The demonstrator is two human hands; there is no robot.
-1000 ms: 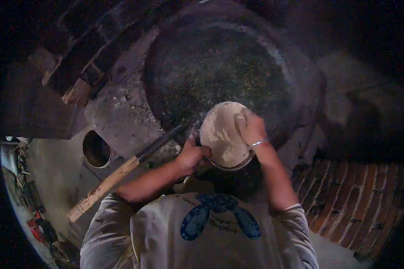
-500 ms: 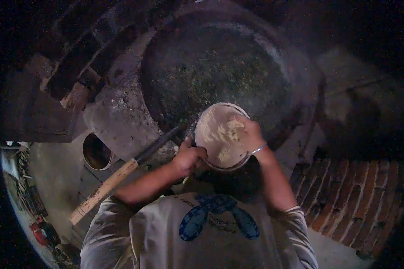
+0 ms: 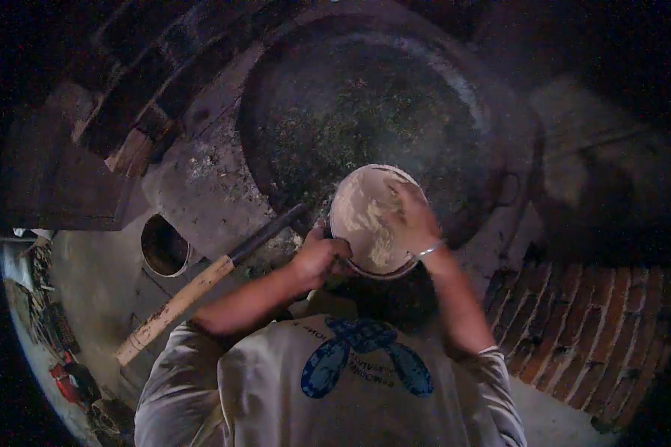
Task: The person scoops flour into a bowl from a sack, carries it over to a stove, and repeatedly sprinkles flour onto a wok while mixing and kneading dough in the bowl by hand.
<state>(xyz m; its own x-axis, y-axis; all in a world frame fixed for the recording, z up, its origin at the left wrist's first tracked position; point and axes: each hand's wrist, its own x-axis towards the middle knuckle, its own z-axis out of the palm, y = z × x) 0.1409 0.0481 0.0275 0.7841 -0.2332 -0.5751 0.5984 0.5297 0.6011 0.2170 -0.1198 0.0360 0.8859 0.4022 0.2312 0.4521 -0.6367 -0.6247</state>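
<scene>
A round bowl point(image 3: 334, 200) holding pale, flour-like powder point(image 3: 367, 212) is in front of my chest, tilted over the near edge of a big round pan point(image 3: 247, 112). My left hand point(image 3: 322, 257) is closed on the bowl's left rim. Inside the bowl is my right hand point(image 3: 416, 223), with a bracelet at the wrist. Its fingers look apart and stretched over the powder, slightly blurred, and I see nothing held in them. Dark green leafy bits point(image 3: 358, 112) fill the pan under a light haze.
A long tool with a wooden handle point(image 3: 175, 309) and a dark shaft lies by my left forearm. Beyond it stands a bucket point(image 3: 149, 242). Brickwork point(image 3: 566, 328) is at the right, and more bricks point(image 3: 130, 149) edge the upper left.
My right hand's fingers have gone from curled together in the powder to more spread out. The bowl has shifted slightly up and right in view, with my left hand still on its rim.
</scene>
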